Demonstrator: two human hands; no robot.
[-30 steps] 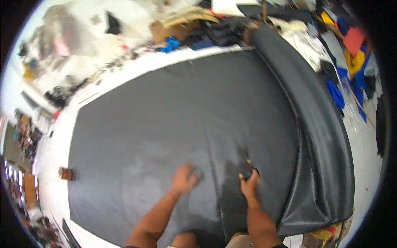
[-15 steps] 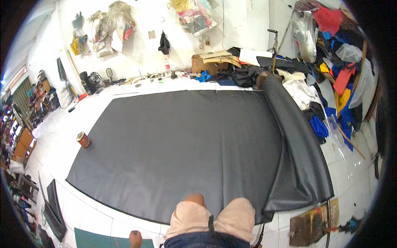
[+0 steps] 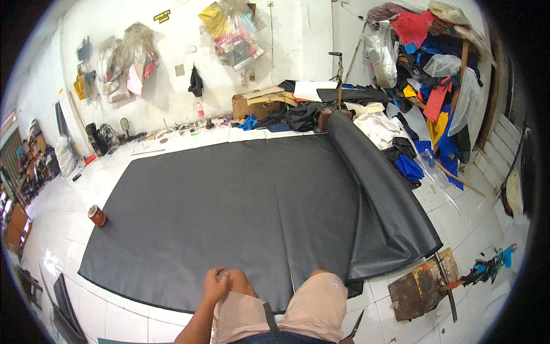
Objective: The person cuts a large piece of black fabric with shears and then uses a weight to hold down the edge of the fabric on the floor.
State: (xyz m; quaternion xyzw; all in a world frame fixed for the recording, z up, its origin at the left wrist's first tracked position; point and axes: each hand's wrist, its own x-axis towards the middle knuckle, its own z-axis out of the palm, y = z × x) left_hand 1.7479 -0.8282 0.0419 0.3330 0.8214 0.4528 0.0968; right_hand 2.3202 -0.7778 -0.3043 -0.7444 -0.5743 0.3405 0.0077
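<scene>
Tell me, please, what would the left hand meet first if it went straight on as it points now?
Probably the black sheet ahead of the left hand, though its height above the sheet is unclear.

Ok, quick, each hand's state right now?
Left hand: loosely open by the left knee, nothing seen in it.
Right hand: mostly cut off; scissors beside it, grip can't be told.

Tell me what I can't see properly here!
All in the head view:
Right hand: nearly all cut off by the lower edge.
Scissors: handles out of sight at the lower edge.
Left hand: palm hidden by its back.
Tin: too small to tell what's inside.
Black sheet: roll's inner layers hidden by the outer one.
</scene>
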